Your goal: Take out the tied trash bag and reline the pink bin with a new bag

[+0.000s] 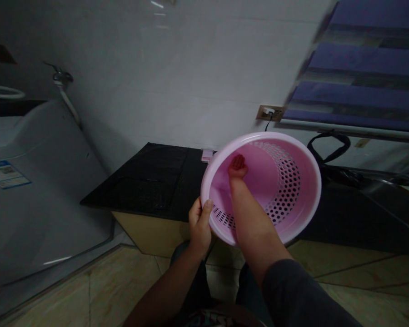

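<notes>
A round pink plastic basket (259, 170) with rows of holes is tipped so that its inside faces me. My left hand (200, 227) grips its rim at the lower left, thumb over the edge. Reaching into the basket is my right hand (237, 167), close to the inner wall. Its fingers lie side by side, slightly bent and in shadow, and nothing shows in them. My right forearm covers part of the basket's lower side.
Behind the basket runs a low black-topped cabinet (146, 177) against the tiled wall. A small pink-and-white item (207, 155) sits on it. To the left stands a washing machine (47, 190) below a tap (62, 76). A plugged wall socket (270, 112) and a black strap loop (329, 146) are farther right.
</notes>
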Demonstrator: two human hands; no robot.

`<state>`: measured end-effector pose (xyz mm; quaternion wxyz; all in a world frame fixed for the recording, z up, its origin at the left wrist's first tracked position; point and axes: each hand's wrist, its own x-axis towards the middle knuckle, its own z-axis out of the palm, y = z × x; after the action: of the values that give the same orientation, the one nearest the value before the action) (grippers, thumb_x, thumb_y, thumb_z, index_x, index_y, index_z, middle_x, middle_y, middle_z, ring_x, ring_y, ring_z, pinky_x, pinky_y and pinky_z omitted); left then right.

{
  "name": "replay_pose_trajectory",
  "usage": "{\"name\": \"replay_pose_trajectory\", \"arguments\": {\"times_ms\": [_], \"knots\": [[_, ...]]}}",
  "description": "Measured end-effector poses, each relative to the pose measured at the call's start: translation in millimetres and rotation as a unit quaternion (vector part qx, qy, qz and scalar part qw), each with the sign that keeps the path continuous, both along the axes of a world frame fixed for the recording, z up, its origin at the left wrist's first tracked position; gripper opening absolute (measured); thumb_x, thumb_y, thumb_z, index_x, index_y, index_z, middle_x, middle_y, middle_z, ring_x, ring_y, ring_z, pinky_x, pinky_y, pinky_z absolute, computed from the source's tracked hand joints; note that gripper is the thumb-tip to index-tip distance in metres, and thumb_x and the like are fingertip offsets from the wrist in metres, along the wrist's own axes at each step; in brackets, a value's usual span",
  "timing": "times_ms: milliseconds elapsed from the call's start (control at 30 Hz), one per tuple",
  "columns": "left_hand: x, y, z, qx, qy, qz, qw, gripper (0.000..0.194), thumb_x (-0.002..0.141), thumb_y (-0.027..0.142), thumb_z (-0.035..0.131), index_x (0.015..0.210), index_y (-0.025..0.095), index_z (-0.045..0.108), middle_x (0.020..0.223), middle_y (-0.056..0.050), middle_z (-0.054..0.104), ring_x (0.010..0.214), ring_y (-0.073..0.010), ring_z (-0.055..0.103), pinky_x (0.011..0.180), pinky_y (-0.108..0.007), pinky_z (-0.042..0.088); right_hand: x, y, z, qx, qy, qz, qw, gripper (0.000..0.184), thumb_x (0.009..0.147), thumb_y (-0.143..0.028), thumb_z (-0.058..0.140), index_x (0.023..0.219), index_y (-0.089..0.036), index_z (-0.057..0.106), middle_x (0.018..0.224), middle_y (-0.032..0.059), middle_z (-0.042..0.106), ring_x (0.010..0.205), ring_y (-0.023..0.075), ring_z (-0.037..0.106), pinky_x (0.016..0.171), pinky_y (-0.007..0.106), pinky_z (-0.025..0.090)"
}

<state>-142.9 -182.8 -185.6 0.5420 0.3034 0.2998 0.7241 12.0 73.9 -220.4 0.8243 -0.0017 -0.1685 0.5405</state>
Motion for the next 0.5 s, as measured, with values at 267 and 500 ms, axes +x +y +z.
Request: {"name": "replay_pose_trajectory", "arguments": {"times_ms": [267,500], "knots": [[-1.6,1.1,2.2,0.002,-0.002,-0.01,1.0,0.036,0.071,0.048,0.074,0.083,0.015,0.069,0.07,-0.001,0.065,0.059,-0.0127,0.057,0.056,-0.022,0.045,10.4,19.6,-12.4,0.213,-0.159,0.045,0.963,0.039,0.072,-0.014,0.03,0.041,-0.029,0.01,0.043,0.0011,0.057,0.073,-0.0075,0.062,0.07,0.001,0.037],[-5.1,4.1,5.3,-0.003,0.009,-0.011,1.0,0.04,0.069,0.052,0.074,0.084,0.015,0.07,0.069,-0.002,0.066,0.061,-0.0141,0.059,0.058,-0.023,0.046,8.3,17.1,-5.2,0.408,-0.199,0.268,0.85,0.044,0.07,-0.017,0.026,0.049,-0.029,-0.011,0.03,0.0028,0.04,0.083,-0.0061,0.062,0.072,0.002,0.035]]}}
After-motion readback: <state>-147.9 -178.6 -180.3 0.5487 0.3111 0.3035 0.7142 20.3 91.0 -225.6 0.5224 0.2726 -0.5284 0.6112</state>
